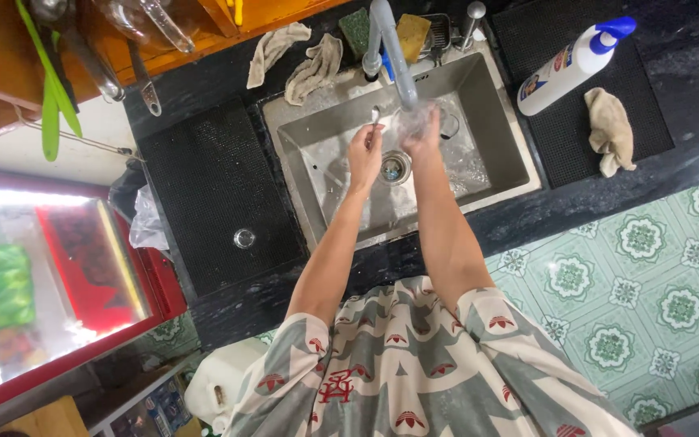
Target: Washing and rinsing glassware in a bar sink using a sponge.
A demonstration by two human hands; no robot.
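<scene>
Both my arms reach out over a steel sink. My left hand holds a small metal spoon by its handle, bowl end up. My right hand grips a clear glass mug under the grey tap, and running water blurs the glass. The drain lies just below both hands.
Black dotted mats lie on the dark counter either side of the sink. A white bottle with a blue cap and a beige cloth lie on the right mat. Rags and sponges sit behind the sink. A small glass lid rests on the left mat.
</scene>
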